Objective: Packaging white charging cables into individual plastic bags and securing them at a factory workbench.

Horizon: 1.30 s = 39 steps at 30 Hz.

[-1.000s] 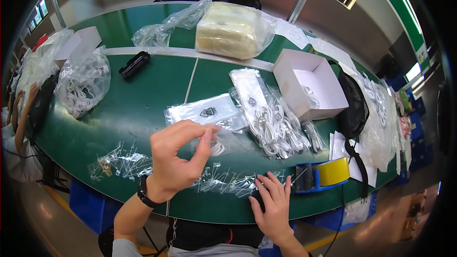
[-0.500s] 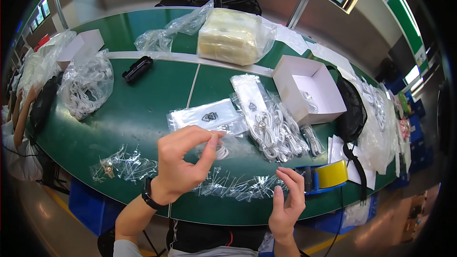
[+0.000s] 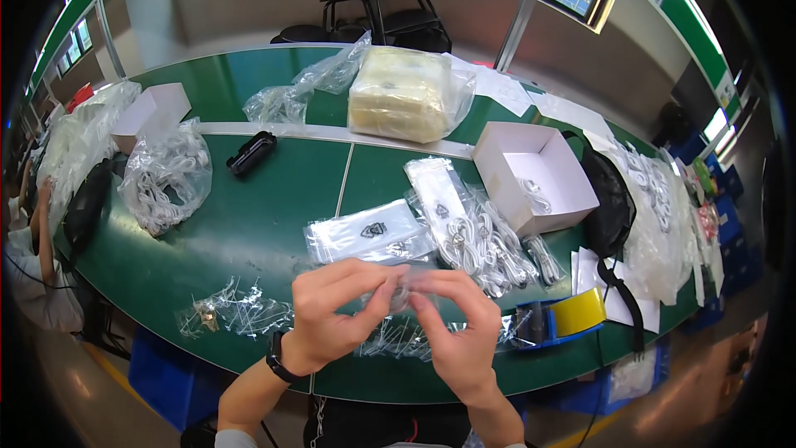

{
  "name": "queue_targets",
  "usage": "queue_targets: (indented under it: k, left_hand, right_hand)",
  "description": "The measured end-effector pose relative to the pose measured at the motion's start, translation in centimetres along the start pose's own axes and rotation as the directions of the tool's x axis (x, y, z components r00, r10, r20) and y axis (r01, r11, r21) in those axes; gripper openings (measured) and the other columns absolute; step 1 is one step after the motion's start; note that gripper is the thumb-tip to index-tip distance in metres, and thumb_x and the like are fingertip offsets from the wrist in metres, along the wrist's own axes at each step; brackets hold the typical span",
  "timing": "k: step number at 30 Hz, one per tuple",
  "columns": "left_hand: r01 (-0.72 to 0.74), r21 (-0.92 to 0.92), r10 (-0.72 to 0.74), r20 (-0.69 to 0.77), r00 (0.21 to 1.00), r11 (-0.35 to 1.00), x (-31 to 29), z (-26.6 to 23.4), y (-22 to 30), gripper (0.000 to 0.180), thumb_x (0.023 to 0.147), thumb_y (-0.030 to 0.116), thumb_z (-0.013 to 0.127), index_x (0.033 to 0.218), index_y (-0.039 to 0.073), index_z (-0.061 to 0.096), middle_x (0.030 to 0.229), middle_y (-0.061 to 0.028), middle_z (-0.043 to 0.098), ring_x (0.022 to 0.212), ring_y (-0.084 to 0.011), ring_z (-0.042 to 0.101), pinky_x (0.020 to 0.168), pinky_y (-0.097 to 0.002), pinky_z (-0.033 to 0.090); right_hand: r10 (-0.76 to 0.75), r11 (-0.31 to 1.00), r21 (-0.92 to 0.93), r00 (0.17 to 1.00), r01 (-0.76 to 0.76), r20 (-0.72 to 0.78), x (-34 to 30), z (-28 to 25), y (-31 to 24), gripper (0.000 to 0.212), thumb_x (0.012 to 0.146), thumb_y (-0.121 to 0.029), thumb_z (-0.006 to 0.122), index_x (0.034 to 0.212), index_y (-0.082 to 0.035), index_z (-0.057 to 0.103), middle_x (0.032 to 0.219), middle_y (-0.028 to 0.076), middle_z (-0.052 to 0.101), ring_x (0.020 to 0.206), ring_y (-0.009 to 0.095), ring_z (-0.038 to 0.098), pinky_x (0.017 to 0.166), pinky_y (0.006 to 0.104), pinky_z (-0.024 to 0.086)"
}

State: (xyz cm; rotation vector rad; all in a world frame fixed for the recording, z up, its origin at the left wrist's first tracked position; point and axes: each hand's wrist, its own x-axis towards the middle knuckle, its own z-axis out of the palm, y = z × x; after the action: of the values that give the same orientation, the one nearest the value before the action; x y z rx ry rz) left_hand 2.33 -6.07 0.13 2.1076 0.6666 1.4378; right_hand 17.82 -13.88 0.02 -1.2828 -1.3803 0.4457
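My left hand [image 3: 340,307], with a dark band on its wrist, pinches the near left edge of a small clear plastic bag [image 3: 404,289]. From the other side my right hand [image 3: 460,323] grips the same bag between thumb and fingers. My fingers hide most of the bag, and its contents are hard to make out. Just beyond my hands lies a stack of flat clear bags [image 3: 369,232] with a dark printed mark. Bagged white cables [image 3: 477,241] lie to its right. Below my hands, silvery wire ties [image 3: 398,340] are strewn along the near table edge.
A tape dispenser [image 3: 572,315] with yellow tape sits at the right. Behind it are a white open box [image 3: 539,174] and a black mesh bag [image 3: 609,191]. A large wrapped bundle [image 3: 398,99] stands at the back; a bag of cables [image 3: 166,187] lies left. Another person's arm [image 3: 43,224] shows far left.
My right hand has moved up and left from near the tape dispenser and taken hold of the bag. The bag with a white cable coil hung from my left hand before. The view has tilted up.
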Motion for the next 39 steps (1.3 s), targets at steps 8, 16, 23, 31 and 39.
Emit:
queue_targets:
  k: [8,16,23,31,39]
  left_hand:
    - [0.074,-0.102,-0.066,0.076,0.995,0.992,0.0,-0.6,0.5,0.014,0.083,-0.001,0.071,0.096,-0.001,0.077,0.079,-0.0122,0.075,0.071,-0.0191,0.073,0.065,-0.0262,0.055]
    - [0.231,-0.342,-0.124,0.307,0.944,0.911,0.6,-2.0,0.7,0.023,0.075,-0.01,0.07,0.094,0.0,0.078,0.083,-0.0145,0.075,0.071,-0.0207,0.073,0.065,-0.0269,0.056]
    - [0.253,-0.44,-0.051,0.421,0.906,0.862,0.7,-2.6,0.5,0.024,0.068,-0.011,0.062,0.087,-0.007,0.076,0.085,-0.0214,0.075,0.078,-0.0266,0.076,0.074,-0.031,0.06]
    - [0.214,-0.449,-0.042,0.362,0.931,0.868,0.3,-2.4,0.0,0.023,0.073,-0.006,0.068,0.092,0.001,0.078,0.091,-0.0127,0.077,0.081,-0.0196,0.076,0.076,-0.0267,0.058]
    - [0.325,-0.292,-0.222,0.334,0.916,0.9,0.4,-1.2,0.9,0.014,0.077,-0.003,0.078,0.091,0.0,0.077,0.089,-0.0122,0.077,0.08,-0.018,0.076,0.074,-0.0262,0.059]
  right_hand:
    - [-0.028,0.996,0.075,0.988,0.039,-0.149,-0.1,-0.7,0.0,0.008,0.083,0.008,0.069,0.09,0.005,0.072,0.086,0.012,0.071,0.08,0.017,0.066,0.072,0.0259,0.049]
    - [-0.117,0.937,0.324,0.991,0.129,-0.057,-0.3,-2.3,0.7,0.017,0.078,0.016,0.059,0.087,0.006,0.07,0.084,0.017,0.07,0.079,0.022,0.067,0.074,0.0309,0.054]
    - [-0.07,0.865,0.501,0.989,-0.006,0.133,0.0,-3.5,1.1,0.017,0.077,0.011,0.056,0.087,0.008,0.07,0.084,0.019,0.068,0.082,0.027,0.068,0.084,0.0453,0.058]
    - [-0.099,0.914,0.404,0.988,0.042,0.121,0.1,-3.7,0.7,0.017,0.076,0.013,0.061,0.09,0.009,0.069,0.09,0.019,0.069,0.089,0.027,0.068,0.09,0.0431,0.056]
    - [-0.044,0.97,0.24,0.999,0.049,-0.025,-0.3,-2.8,0.3,0.018,0.077,0.014,0.07,0.092,0.004,0.069,0.091,0.015,0.067,0.088,0.023,0.066,0.083,0.0336,0.054]
